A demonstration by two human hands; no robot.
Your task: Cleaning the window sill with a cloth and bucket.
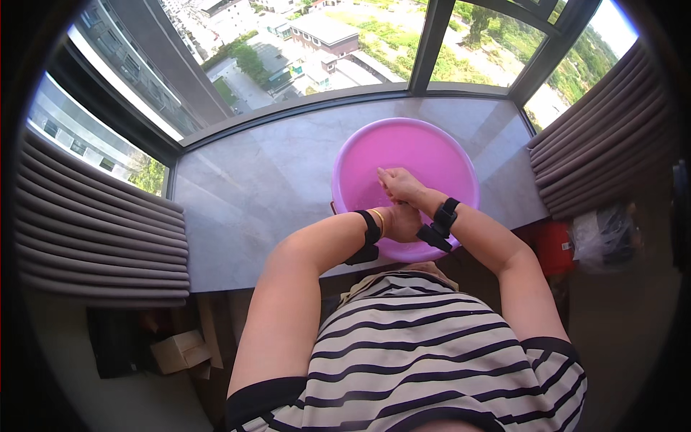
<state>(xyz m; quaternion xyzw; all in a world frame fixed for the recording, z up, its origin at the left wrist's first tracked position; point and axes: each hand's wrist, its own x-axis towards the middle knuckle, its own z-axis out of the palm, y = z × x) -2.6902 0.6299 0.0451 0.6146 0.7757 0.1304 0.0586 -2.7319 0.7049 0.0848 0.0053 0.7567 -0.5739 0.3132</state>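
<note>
A round pink plastic basin [360, 148] stands on the marble-look window sill in front of me. Over its near half, my two hands come together. My right hand [400, 184] has its fingers curled and lies just beyond my left hand [404, 222]. Where they meet, a small dark spot shows, too little of it to name. My left fingers are mostly hidden beneath the right wrist and its black strap [445, 217]. Another black strap [371, 227] and a yellow bangle [381, 222] circle my left wrist. Small droplets or bubbles show inside the basin beside the hands.
Large window panes rise behind the sill [243, 189]. Pleated curtains hang at the left [102, 232] and right [599, 135]. Below the sill are a cardboard box [181, 352], a black bag-like item [113, 343], a red item [556, 247] and a clear plastic bag [603, 237].
</note>
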